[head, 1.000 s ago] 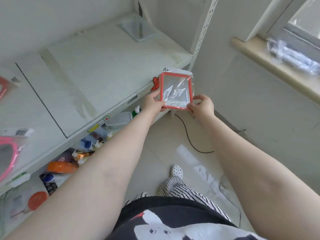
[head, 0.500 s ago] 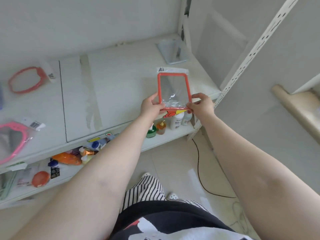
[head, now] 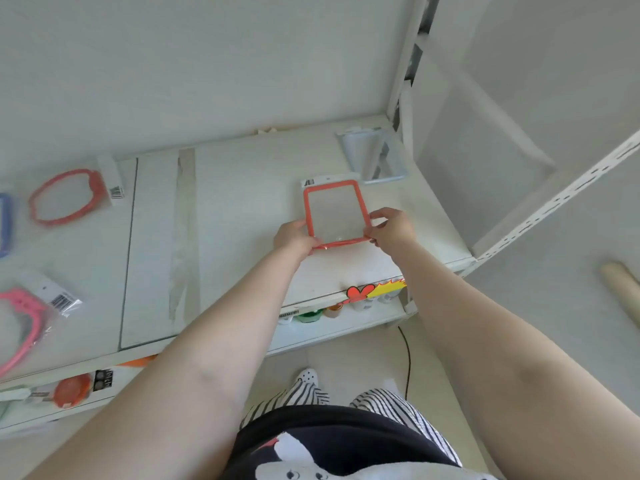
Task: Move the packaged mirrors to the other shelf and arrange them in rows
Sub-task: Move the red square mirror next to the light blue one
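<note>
between both hands sits the orange mirror (head: 335, 212), a rectangular frame in a clear pack, held low over the white shelf (head: 242, 209) near its right end. can't tell if its bottom edge is touching the board or just above it. left hand (head: 293, 235) pinches the lower left corner, fingers curled round the frame edge. right hand (head: 390, 227) pinches the lower right corner the same way, thumb on top. the barcode tab of the pack pokes out past the far edge, away from the hands.

just beyond the right hand, in the back corner of the shelf, lies a pale blue mirror (head: 372, 155) in its pack, close to the orange one but not touching. way off to the left of the left hand there's a red ring mirror (head: 65, 197) lying flat, and nearer the front edge on that side a pink mirror (head: 20, 320), partly cut off by the frame. a blue thing (head: 5, 223) shows at the far left edge, too cropped to make out.

under the hands, the lower shelf (head: 332, 327) holds small bottles and an orange lid-like thing.
</note>
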`<state>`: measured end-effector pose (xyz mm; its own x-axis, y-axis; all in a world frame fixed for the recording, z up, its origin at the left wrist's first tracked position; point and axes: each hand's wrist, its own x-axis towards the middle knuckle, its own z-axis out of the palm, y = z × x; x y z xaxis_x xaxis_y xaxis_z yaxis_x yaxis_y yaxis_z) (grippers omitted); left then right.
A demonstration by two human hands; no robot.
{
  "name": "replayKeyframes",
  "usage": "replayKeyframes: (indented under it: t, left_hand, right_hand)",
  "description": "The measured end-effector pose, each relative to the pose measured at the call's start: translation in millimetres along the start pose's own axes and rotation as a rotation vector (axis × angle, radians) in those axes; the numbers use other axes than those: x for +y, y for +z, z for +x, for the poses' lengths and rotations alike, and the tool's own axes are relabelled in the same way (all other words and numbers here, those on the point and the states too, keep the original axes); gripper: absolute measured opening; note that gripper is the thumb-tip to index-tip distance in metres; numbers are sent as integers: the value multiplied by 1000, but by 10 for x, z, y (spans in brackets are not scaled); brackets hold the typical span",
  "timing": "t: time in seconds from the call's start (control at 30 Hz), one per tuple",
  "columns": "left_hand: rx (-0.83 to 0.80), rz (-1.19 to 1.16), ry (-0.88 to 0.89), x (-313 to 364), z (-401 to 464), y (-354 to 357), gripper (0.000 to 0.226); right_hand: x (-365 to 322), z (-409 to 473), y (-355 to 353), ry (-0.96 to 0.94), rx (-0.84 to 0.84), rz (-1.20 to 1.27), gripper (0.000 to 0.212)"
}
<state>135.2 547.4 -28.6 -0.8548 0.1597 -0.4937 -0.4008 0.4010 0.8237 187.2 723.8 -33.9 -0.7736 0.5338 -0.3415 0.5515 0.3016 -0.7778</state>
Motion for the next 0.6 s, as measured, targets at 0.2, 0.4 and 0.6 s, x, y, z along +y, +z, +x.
replayKeyframes:
  t: [0.2,0.4,0.6]
  left_hand:
    - [133,189,15,-4,148,-12,56]
    - [310,446,59,-63,202,119,45]
    - [384,612,216,-128,308,462,84]
  right_hand:
    - [-25,335,142,-32,-111,-114,30]
    - [-22,508,137,-88,-172,-276,32]
    - [17,816,34,-203,14,-371,29]
